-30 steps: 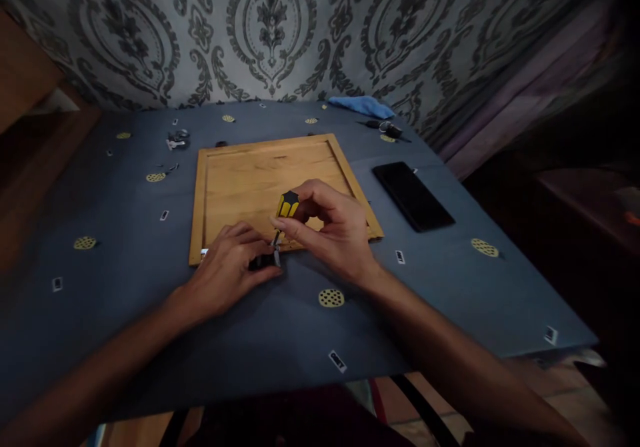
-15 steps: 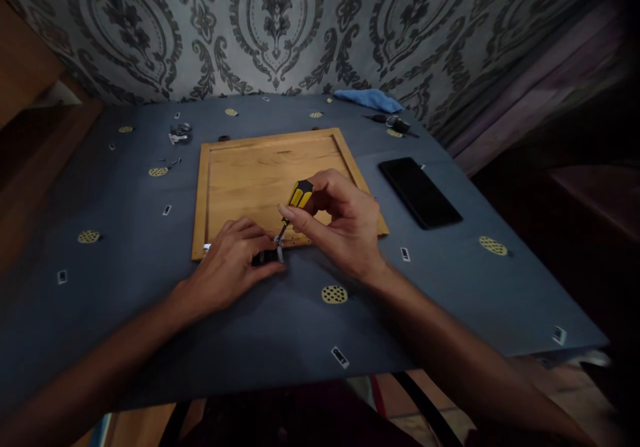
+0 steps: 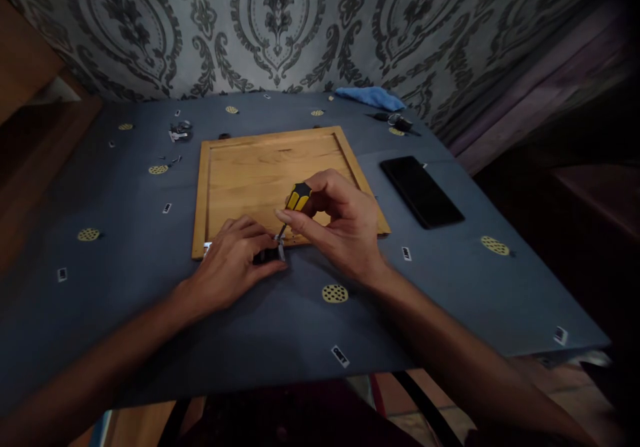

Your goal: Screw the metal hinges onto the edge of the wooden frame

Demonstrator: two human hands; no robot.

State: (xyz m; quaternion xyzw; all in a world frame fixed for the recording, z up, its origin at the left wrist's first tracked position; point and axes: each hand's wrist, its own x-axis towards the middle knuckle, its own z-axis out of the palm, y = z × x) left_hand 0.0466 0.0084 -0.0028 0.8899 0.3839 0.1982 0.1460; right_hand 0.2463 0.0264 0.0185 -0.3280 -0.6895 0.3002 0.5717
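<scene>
My right hand [image 3: 340, 224] is closed round a small screwdriver [image 3: 296, 200] with a yellow and black handle, its tip pointing down at the near edge of a square wooden board [image 3: 250, 174]. My left hand [image 3: 233, 264] lies just left of the tip, fingers pressed on a small dark metal part [image 3: 270, 255] at the board's front edge. The part is mostly hidden under the fingers. The board lies flat on a blue-grey table [image 3: 125, 287].
A black phone [image 3: 421, 190] lies right of the board. At the far edge are a blue cloth [image 3: 369, 97], keys [image 3: 397, 122] and small metal hardware [image 3: 179, 131]. Yellow dotted discs [image 3: 335, 293] and small tags dot the table. Patterned wall behind; table edge is near me.
The screwdriver handle tilted a little right, then came back slightly left. My left hand stayed on the small part. The view shifted slightly.
</scene>
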